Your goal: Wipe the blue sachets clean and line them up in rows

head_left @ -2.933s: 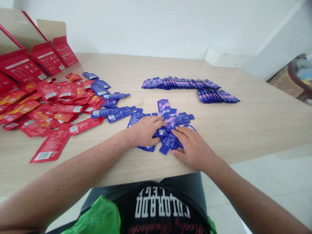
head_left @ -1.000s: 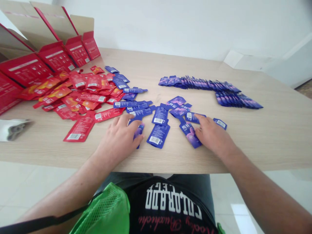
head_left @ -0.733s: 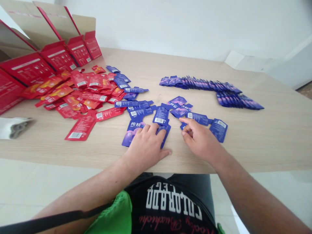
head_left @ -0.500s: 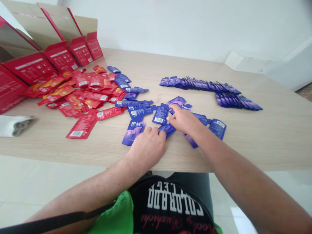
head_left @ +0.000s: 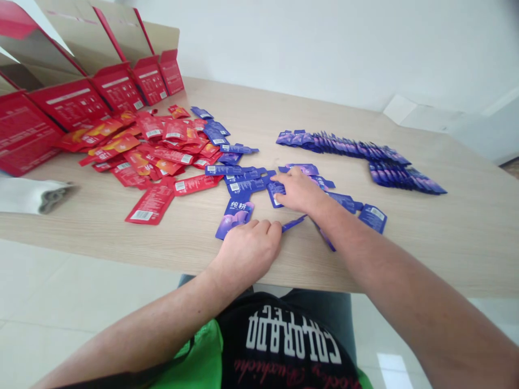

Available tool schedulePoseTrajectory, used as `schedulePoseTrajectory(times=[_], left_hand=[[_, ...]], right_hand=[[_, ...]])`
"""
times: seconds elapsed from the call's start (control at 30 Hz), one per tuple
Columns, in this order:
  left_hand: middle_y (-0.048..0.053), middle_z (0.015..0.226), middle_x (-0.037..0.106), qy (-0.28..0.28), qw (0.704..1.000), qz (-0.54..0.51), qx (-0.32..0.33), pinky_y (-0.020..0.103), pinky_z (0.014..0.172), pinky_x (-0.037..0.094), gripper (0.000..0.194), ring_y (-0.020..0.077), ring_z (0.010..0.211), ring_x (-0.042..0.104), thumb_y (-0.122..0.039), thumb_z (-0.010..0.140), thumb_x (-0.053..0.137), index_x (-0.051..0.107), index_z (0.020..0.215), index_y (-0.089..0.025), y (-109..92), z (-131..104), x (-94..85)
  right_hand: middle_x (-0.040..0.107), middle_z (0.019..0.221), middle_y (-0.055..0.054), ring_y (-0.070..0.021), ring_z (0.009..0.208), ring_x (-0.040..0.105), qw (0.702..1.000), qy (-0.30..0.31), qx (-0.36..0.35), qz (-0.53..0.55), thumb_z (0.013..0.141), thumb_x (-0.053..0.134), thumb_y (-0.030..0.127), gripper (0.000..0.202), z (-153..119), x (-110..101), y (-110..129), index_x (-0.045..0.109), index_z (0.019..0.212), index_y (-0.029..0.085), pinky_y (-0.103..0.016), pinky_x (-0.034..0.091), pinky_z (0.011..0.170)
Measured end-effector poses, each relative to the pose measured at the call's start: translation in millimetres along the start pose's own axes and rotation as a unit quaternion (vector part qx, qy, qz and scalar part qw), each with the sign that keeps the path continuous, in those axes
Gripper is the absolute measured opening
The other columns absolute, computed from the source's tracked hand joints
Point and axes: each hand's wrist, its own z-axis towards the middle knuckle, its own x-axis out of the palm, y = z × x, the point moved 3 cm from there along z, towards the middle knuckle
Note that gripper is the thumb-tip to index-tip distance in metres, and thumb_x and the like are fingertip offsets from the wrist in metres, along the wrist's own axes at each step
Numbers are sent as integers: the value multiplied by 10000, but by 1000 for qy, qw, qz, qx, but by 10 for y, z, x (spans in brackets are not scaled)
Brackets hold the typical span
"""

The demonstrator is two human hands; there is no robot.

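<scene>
My left hand (head_left: 253,246) is closed near the table's front edge, gripping a blue pouch (head_left: 294,222) that sticks out to its right, seen nearly edge-on. Just above it, my right hand (head_left: 298,189) has thumb and forefinger on another blue pouch (head_left: 275,190), whose right part is under the fingers. A blue pouch with pink print (head_left: 236,212) lies flat beside my left knuckles. Further blue pouches (head_left: 245,185) overlap to the left of my right hand. Others, among them a blue pouch with a barcode (head_left: 373,217), lie around my right forearm, which partly covers some.
A heap of red pouches (head_left: 162,140) spreads at the left, before open red cartons (head_left: 115,86). Blue pouches stand in a tight overlapping row (head_left: 340,146), with a shorter row (head_left: 405,177) at its right. A white roll (head_left: 32,195) lies at the left, a white box (head_left: 413,114) at the back right.
My left hand has lifted its blue pouch from flat to edge-on. My right hand has moved left onto the barcoded blue pouch. The whole view has shifted slightly.
</scene>
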Motion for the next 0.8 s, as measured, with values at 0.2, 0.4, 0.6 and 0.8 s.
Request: schedulePoseTrajectory(times=[0.2,0.4,0.6,0.8], left_hand=[[68,941,706,-13,993,-29,-112,345,616,511,460,239,737,676,-232,983,433,455,1441,-211,154,-103,-33],[50,965,695,21,982,-22,-185,325,558,482,462,247,703,677,-308,1000,420,416,1461,-319,195,-94,-106],[80,941,666,56,979,4,-196,320,602,495,273,242,761,664,-367,1001,429,633,1115,-226,229,-54,-72],[97,1047,623,19,984,-15,-174,317,606,516,299,221,820,638,-357,1013,404,661,1038,-206,207,0,-67]], right_hand=[[668,1197,-160,-312,1156,595,996,61,-38,-52,874,619,411,500,-147,-77,-91,646,1315,175,-420,455,1024],[681,1184,-194,-329,1085,637,993,68,27,-96,842,654,350,543,-232,-101,-53,586,1339,142,-431,495,924],[727,1088,-160,-328,991,684,995,20,85,-43,858,553,227,454,-242,-221,-277,609,1305,167,-453,523,878],[643,1310,-77,-270,1044,666,959,-107,152,214,804,648,259,622,-604,-301,-416,523,1412,293,-451,550,925]])
